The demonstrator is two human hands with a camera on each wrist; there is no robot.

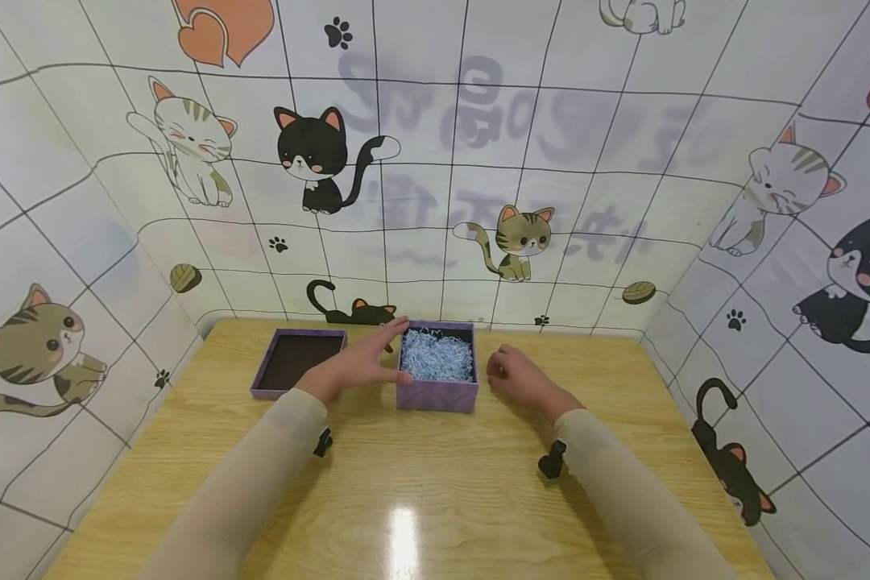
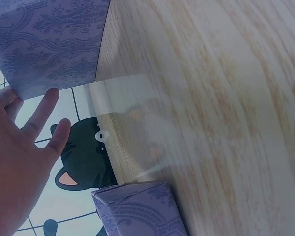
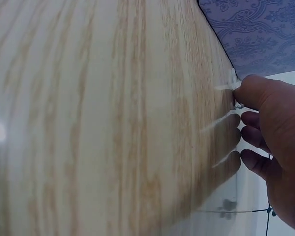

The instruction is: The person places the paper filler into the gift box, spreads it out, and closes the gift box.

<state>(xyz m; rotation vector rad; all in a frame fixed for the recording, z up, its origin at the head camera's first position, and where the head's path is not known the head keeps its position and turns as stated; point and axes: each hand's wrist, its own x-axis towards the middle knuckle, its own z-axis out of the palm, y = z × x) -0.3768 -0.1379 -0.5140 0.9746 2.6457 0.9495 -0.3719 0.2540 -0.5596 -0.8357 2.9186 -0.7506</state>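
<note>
Purple box [image 1: 437, 395] touches the spread left hand [image 1: 358, 360]; right hand [image 1: 519, 379] pinches a pale scrap [image 3: 239, 105], mostly hidden.

Purple damask-patterned box [image 1: 437, 396]; pale-blue shreds [image 1: 437, 357]; yellowish wood-grained table [image 1: 362, 483].

Purple box [image 1: 437, 396]: we see it upright, open-topped, damask-patterned.
Pale blue shredded paper [image 1: 438, 358]: we find it filling the box.
Box lid [image 1: 299, 362]: we see it upturned, dark inside, left of the box.
Whitish scrap [image 3: 239, 106]: we glimpse it, tiny, at the right hand [image 1: 524, 379].
</note>
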